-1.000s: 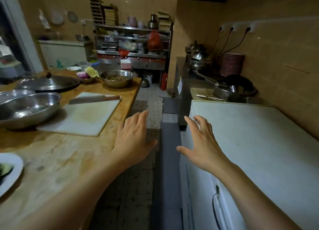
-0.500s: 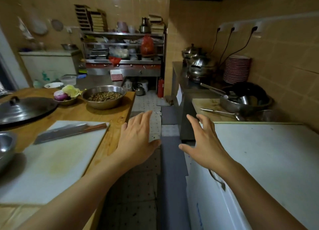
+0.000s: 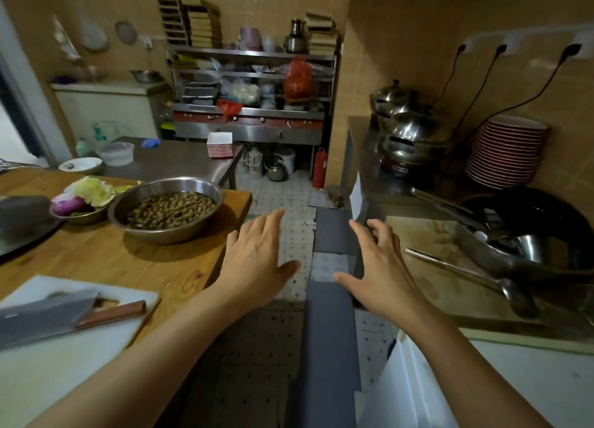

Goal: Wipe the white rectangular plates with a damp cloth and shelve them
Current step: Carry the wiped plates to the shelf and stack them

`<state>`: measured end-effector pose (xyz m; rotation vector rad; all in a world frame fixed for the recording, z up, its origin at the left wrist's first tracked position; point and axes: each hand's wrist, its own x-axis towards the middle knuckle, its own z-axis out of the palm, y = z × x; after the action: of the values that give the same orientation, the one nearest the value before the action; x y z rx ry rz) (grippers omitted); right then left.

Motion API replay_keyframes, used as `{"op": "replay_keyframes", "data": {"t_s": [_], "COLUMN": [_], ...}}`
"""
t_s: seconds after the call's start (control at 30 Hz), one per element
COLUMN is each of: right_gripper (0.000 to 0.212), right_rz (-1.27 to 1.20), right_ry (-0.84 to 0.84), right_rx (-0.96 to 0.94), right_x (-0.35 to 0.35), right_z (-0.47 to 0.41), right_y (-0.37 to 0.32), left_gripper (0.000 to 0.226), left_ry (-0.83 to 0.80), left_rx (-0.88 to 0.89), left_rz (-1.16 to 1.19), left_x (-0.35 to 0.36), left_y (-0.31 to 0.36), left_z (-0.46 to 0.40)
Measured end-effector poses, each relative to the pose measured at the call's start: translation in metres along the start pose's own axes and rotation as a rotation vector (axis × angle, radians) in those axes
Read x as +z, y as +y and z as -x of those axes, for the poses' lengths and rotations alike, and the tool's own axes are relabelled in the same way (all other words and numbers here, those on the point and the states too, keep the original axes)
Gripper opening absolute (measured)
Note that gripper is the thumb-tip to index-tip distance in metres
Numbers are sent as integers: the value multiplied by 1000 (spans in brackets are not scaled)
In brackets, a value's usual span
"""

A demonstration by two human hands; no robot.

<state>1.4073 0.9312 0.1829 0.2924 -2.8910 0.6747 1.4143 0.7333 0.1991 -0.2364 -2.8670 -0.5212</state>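
Currently both hands empty: left hand (image 3: 257, 260) and right hand (image 3: 376, 267) spread over the aisle. Likely plates (image 3: 220, 144) stacked on steel table (image 3: 180, 160), well ahead. No cloth visible. Find cloth first, then lift plates two-handed.

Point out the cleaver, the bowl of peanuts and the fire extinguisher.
cleaver (image 3: 41, 316): head view, on the flat of the blade.
bowl of peanuts (image 3: 167, 233): head view, on the steel outer wall.
fire extinguisher (image 3: 319, 167): head view, on the red cylinder body.
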Motion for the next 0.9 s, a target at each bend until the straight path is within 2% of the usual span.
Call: {"op": "replay_keyframes", "data": {"t_s": [0.27, 0.6, 0.9], "right_gripper": [91, 91, 90], "right_rz": [7, -8, -66], "right_ry": [-24, -54, -113], "right_rx": [-24, -10, -146], "right_x": [45, 78, 118], "right_z": [-180, -398, -591], "right_y": [26, 47, 97], "left_gripper": [83, 81, 86], "left_ry": [33, 21, -18], "left_rx": [-25, -15, -172], "left_rz": [15, 34, -10], "left_x": [46, 69, 112], "left_y": [-65, -127, -171], "left_z": [-170, -381, -539]}}
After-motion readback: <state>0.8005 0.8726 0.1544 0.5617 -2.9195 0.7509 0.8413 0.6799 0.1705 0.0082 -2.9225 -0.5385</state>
